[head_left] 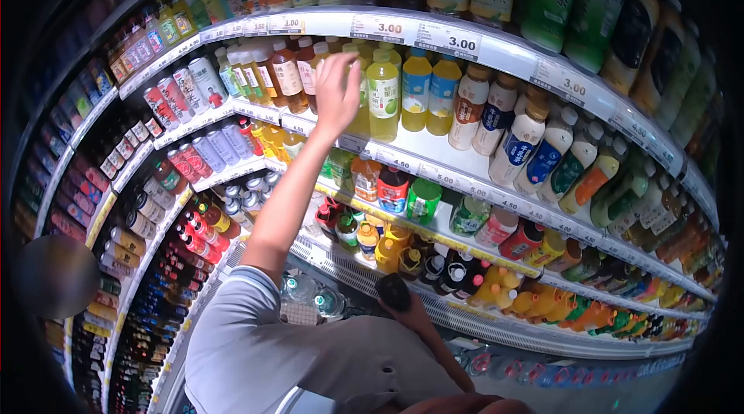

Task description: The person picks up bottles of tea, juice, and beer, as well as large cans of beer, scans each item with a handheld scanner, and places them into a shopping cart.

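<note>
My left hand is raised to the middle shelf, its fingers apart and slightly curled in front of the bottle row. Right beside the fingers stands a yellow-green drink bottle with a green fruit label; another pale green one is partly hidden behind the hand. On the other side are brown-capped tea bottles with white labels. Low near my body, my right hand is closed around a black object with a rounded end, whose kind I cannot tell.
Yellow bottles with blue labels and milk tea bottles continue rightward. A price-tagged shelf edge runs overhead. Below are shelves of colourful bottles. Cans fill the left shelves. Large clear bottles stand on the floor.
</note>
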`<state>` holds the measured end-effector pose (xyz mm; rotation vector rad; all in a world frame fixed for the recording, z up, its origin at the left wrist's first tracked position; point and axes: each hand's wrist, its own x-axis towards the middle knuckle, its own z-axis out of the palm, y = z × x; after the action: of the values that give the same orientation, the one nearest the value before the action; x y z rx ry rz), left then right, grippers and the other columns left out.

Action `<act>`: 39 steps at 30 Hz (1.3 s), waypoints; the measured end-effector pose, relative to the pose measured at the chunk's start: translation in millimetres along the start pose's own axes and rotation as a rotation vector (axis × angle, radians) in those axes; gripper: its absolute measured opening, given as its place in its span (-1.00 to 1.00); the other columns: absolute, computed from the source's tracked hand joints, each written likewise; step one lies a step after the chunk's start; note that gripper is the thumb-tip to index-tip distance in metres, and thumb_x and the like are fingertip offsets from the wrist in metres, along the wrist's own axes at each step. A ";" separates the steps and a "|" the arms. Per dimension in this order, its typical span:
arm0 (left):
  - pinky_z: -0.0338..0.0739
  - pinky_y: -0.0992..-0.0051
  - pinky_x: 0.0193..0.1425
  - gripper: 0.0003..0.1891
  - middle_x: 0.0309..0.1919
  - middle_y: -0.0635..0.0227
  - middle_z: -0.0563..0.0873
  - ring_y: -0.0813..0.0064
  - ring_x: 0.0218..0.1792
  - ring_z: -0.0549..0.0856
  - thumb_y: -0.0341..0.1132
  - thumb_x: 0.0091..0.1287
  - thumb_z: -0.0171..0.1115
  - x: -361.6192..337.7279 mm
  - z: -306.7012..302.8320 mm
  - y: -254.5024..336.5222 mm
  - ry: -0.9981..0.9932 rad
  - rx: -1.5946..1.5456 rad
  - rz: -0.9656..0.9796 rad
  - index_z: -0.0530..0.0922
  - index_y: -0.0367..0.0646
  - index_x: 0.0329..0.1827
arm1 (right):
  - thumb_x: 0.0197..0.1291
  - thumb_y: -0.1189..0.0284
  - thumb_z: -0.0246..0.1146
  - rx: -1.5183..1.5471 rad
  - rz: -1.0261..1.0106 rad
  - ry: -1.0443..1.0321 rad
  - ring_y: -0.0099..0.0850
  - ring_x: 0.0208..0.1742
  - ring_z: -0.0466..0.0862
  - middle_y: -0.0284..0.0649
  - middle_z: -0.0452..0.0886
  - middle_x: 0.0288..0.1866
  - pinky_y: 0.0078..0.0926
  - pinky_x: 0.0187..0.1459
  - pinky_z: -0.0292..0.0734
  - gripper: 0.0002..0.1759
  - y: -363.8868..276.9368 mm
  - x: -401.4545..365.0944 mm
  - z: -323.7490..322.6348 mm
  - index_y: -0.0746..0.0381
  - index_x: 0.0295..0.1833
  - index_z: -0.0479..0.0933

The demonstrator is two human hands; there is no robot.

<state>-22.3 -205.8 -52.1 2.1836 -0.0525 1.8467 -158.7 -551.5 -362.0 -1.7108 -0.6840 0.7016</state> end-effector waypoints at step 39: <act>0.60 0.13 0.22 -0.60 0.07 0.00 0.73 -0.02 0.12 0.70 -0.27 0.15 0.31 -755.6 -660.1 218.0 -0.169 0.807 -2.329 0.65 -0.16 0.08 | 0.19 0.41 0.52 -0.535 0.147 -0.840 -0.54 -0.19 0.74 -0.26 0.79 -0.19 -0.54 -0.10 0.59 -0.72 -46.9 5.4 286.3 0.33 -0.06 0.71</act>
<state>-839.5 -374.5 -650.5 0.8927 2.1826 0.1081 -373.8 -357.3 -378.4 -1.9305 -1.4304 1.4728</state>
